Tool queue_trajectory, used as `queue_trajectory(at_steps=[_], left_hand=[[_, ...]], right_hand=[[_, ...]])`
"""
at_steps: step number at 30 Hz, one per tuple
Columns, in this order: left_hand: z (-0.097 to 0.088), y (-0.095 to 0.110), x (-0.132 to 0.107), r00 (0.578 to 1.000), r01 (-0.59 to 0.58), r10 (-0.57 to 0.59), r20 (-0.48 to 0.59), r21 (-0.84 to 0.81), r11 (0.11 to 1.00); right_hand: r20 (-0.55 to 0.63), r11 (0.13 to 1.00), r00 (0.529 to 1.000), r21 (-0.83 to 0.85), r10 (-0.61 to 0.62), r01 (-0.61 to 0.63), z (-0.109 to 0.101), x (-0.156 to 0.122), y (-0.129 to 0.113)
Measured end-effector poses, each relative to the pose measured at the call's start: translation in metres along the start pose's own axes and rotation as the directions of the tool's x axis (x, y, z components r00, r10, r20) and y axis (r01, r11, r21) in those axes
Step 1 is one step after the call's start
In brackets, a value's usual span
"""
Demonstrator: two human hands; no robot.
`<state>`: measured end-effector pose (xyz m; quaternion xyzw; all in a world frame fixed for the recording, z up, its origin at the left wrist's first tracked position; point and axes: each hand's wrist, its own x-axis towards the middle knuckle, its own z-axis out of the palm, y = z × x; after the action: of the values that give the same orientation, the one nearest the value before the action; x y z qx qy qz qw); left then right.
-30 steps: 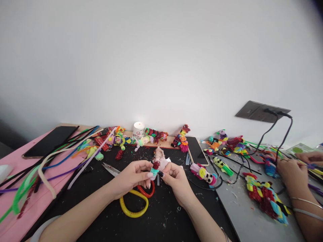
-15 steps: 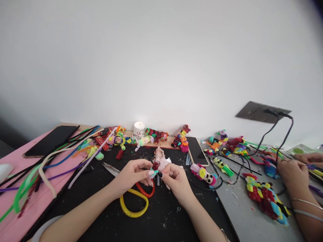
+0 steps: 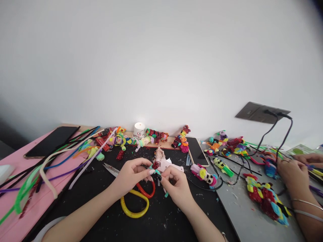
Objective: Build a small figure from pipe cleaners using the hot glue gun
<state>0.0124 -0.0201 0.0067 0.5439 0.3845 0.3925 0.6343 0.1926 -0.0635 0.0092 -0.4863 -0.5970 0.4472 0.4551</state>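
My left hand (image 3: 131,175) pinches a small pipe-cleaner figure (image 3: 155,165) with a glittery red top and a teal wrap. My right hand (image 3: 177,186) holds the teal pipe cleaner (image 3: 166,193) that winds around the figure; its loose end hangs below the palm. Both hands hover over the black mat (image 3: 141,222). Scissors (image 3: 133,198) with yellow and red handles lie just under them. A pale glue gun (image 3: 163,160) lies right behind the figure.
Loose pipe cleaners (image 3: 50,161) sprawl over the pink board at left beside a dark phone (image 3: 49,141). Finished figures (image 3: 151,136) and a white cup (image 3: 139,129) line the wall. A second phone (image 3: 196,150) lies right of centre. Another person's hands (image 3: 294,174) work at far right among cables.
My right hand has dropped lower and nearer, drawing the teal pipe cleaner down from the figure. My left hand holds the figure almost where it was.
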Motion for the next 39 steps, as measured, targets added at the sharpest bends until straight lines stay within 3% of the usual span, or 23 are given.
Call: queue_trajectory(at_steps=[5,8,11,13,14,17,25,28,31,35,39], left_hand=[[-0.001,-0.004,-0.002,0.986,-0.119,0.132,-0.104,0.123,0.985],[-0.002,-0.002,-0.002,0.984,-0.108,0.126,-0.127,0.140,0.984],[-0.004,0.002,0.002,0.992,-0.008,0.006,-0.127,-0.016,1.000],[-0.005,0.004,0.005,0.989,0.033,-0.056,-0.136,-0.162,0.986],[-0.006,0.004,0.007,0.988,0.044,-0.077,-0.135,-0.231,0.972],[-0.007,0.003,0.009,0.987,0.061,-0.113,-0.117,-0.377,0.924],[-0.010,-0.003,0.008,0.994,0.076,-0.103,-0.035,-0.461,0.884],[-0.010,-0.001,0.008,0.994,0.077,-0.102,-0.025,-0.480,0.874],[-0.011,0.000,0.009,0.995,0.082,-0.097,-0.005,-0.489,0.868],[-0.013,-0.001,0.010,0.995,0.080,-0.095,-0.008,-0.482,0.872],[-0.014,-0.002,0.010,0.994,0.081,-0.103,-0.025,-0.456,0.886]], right_hand=[[0.033,0.922,0.977,-0.328,-0.209,0.208,0.001,-0.008,-0.003],[0.060,0.912,0.968,-0.325,-0.245,0.251,-0.003,-0.007,-0.004],[-0.107,0.933,0.968,-0.306,-0.229,0.187,-0.011,0.000,0.001],[-0.281,0.890,0.936,-0.451,-0.210,0.064,-0.016,0.007,0.007],[-0.297,0.839,0.927,-0.543,-0.228,0.032,-0.018,0.010,0.010],[-0.266,0.733,0.943,-0.679,-0.202,-0.035,-0.021,0.015,0.017],[-0.201,0.620,0.977,-0.776,-0.073,-0.113,-0.020,0.014,0.017],[-0.209,0.642,0.973,-0.760,-0.092,-0.103,-0.022,0.016,0.017],[-0.219,0.740,0.966,-0.671,-0.136,-0.048,-0.024,0.017,0.017],[-0.208,0.926,0.976,-0.378,-0.069,-0.015,-0.025,0.018,0.015],[-0.133,0.996,0.989,-0.074,-0.061,0.051,-0.024,0.019,0.012]])
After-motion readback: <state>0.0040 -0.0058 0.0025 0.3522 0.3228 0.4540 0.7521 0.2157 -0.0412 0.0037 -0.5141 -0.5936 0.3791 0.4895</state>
